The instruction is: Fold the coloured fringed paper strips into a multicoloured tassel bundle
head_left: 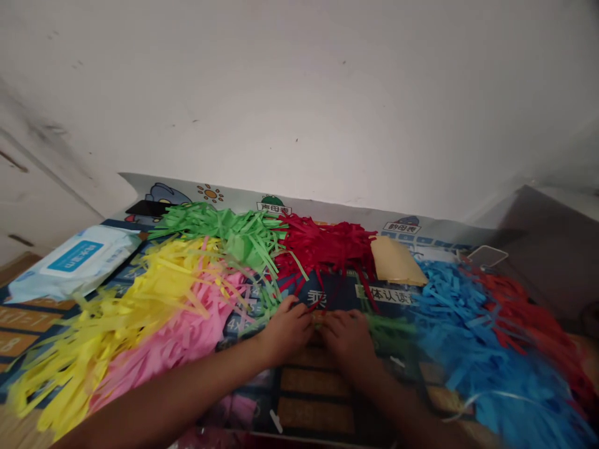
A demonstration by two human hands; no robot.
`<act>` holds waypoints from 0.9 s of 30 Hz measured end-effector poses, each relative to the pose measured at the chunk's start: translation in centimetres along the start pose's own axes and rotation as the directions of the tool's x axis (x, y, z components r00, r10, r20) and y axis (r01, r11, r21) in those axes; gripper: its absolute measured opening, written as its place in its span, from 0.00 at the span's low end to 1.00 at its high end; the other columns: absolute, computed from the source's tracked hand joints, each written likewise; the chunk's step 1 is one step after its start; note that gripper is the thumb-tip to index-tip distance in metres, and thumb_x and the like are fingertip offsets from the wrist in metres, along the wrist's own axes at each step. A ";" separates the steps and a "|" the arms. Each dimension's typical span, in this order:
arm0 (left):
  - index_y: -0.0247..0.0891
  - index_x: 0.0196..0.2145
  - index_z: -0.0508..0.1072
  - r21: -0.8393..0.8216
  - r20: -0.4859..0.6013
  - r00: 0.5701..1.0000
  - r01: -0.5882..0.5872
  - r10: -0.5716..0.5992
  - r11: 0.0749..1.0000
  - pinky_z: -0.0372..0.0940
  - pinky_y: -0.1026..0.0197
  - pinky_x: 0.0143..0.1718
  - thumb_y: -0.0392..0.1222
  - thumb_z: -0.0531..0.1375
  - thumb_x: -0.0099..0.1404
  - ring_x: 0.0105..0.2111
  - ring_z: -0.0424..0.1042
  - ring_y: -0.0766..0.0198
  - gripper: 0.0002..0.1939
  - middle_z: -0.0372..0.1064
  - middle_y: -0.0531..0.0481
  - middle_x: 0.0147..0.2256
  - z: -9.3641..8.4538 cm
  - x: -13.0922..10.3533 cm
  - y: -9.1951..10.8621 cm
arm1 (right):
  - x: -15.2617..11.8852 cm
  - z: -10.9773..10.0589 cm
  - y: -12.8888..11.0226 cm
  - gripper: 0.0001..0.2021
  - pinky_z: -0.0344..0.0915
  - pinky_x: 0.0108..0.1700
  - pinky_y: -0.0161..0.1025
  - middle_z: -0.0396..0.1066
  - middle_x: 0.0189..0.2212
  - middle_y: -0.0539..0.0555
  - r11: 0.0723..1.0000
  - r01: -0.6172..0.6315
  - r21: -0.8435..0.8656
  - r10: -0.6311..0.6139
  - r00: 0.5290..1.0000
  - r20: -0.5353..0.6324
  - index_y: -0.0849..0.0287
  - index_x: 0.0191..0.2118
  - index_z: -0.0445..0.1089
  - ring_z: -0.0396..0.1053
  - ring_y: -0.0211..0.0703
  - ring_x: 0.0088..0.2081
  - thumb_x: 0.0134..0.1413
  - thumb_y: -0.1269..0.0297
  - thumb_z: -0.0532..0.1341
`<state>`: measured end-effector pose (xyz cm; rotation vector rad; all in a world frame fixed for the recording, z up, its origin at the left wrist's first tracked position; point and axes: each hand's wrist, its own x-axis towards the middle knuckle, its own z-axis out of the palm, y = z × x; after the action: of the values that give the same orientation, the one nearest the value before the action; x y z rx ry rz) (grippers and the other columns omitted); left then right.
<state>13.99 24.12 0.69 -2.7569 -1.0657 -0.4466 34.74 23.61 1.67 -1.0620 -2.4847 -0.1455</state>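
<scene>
My left hand (287, 329) and my right hand (349, 342) meet at the middle of the mat, fingers curled inward and nearly touching. Between them they grip a bunch of green paper strips (395, 330), whose ends fan out past both hands. The part inside my fingers is hidden. Just beyond lies a pile of dark red paper strips (325, 243), a few of them trailing toward my fingers. A bright green strip pile (229, 231) sits to its left. Nearer my left forearm are pink strips (187, 318) and yellow strips (126, 318).
A printed mat (316, 415) covers the table and curls up against the white wall. A wet-wipes pack (77, 259) lies at left, near a dark phone-like object (152, 208). On the right are a tan paper piece (397, 260), blue strips (472, 330) and orange-red strips (528, 308).
</scene>
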 end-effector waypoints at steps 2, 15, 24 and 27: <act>0.39 0.36 0.74 -0.027 -0.005 1.000 0.027 -0.028 0.999 0.50 0.49 0.49 0.36 0.63 0.64 0.38 0.62 0.59 0.01 0.72 0.52 0.32 -0.2 -0.7 0.0 | -0.7 0.6 -0.1 0.05 0.49 0.45 0.47 0.76 0.35 0.51 1.000 0.009 0.018 -0.009 1.000 0.012 0.55 0.35 0.72 0.66 0.45 0.41 0.60 0.71 0.60; 0.44 0.36 0.77 -0.359 0.026 0.972 0.227 -0.233 0.905 0.53 0.55 0.41 0.37 0.58 0.67 0.37 0.65 0.60 0.07 0.72 0.52 0.33 -1.4 -2.8 -1.0 | -1.4 0.5 2.3 0.06 0.50 0.43 0.43 0.73 0.36 0.52 0.976 -0.180 0.124 0.155 0.970 0.188 0.56 0.34 0.71 0.65 0.45 0.39 0.61 0.70 0.58; 0.40 0.29 0.74 -0.225 0.132 0.898 0.440 -0.421 0.869 0.54 0.52 0.39 0.38 0.63 0.62 0.36 0.66 0.55 0.04 0.72 0.50 0.28 -1.8 -0.3 -0.5 | 0.5 -0.4 1.8 0.04 0.50 0.40 0.43 0.70 0.32 0.51 0.902 -0.411 0.133 0.340 0.866 0.366 0.56 0.30 0.68 0.66 0.46 0.38 0.56 0.69 0.61; 0.40 0.34 0.75 -0.180 0.138 0.919 0.390 -0.369 0.903 0.54 0.49 0.42 0.35 0.63 0.60 0.37 0.66 0.54 0.03 0.72 0.49 0.31 -1.9 0.0 -0.2 | 0.9 -0.7 1.7 0.02 0.49 0.40 0.44 0.73 0.32 0.50 0.927 -0.362 0.096 0.311 0.887 0.340 0.55 0.32 0.70 0.67 0.47 0.38 0.54 0.69 0.63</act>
<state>13.45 23.76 2.50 -2.7644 -1.6875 -0.4921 35.65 25.22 2.60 -1.5288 -2.4793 0.3518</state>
